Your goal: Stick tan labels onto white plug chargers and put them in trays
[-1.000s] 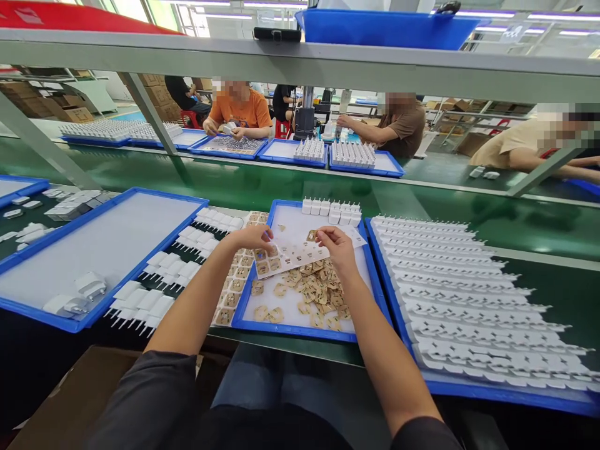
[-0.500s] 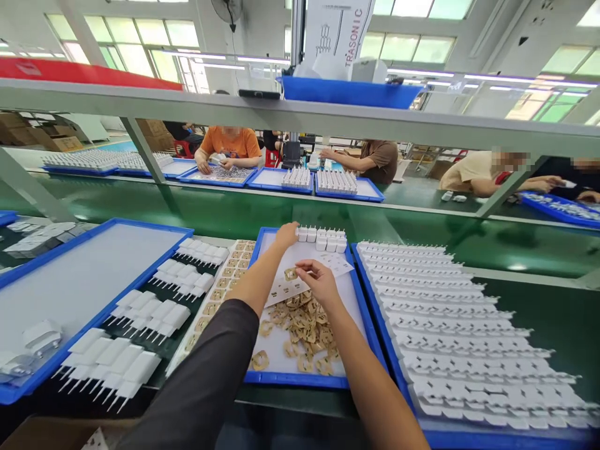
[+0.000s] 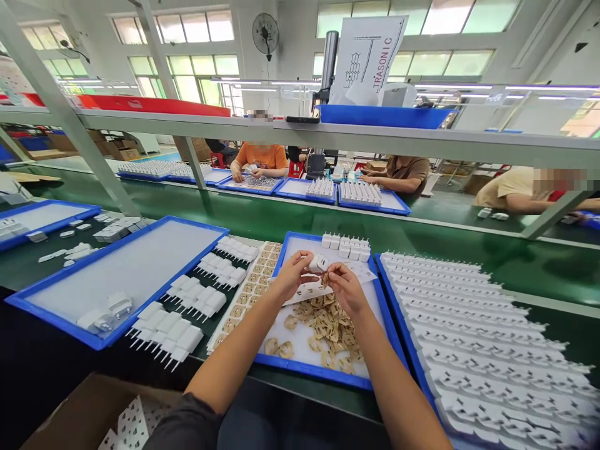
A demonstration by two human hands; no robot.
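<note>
My left hand (image 3: pixel 294 276) is closed on a white plug adapter (image 3: pixel 319 263), whose end face with a dark slot is turned up. Close beside it, my right hand (image 3: pixel 347 289) pinches a small tan cut-out piece (image 3: pixel 325 279); whether the piece touches the adapter I cannot tell. Both hands are above a blue-rimmed tray (image 3: pixel 319 373). In that tray lie a loose pile of tan cut-out pieces (image 3: pixel 332 322) and a white sheet with small holes (image 3: pixel 304 292). Several more white adapters (image 3: pixel 349 247) stand with their pins up at its far end.
To the right, a tray of white adapters (image 3: pixel 459 337) in rows. On the left, adapters (image 3: pixel 171 328) lie in groups beside a sheet of tan pieces (image 3: pixel 253 281) and a large blue-rimmed tray (image 3: pixel 154 269). A shelf beam (image 3: pixel 262 128) crosses ahead. Co-workers sit beyond the green belt (image 3: pixel 281 212).
My left hand has come back from the far adapters with one in its grip. The right hand still pinches a tan piece, now next to the adapter. The view has shifted left.
</note>
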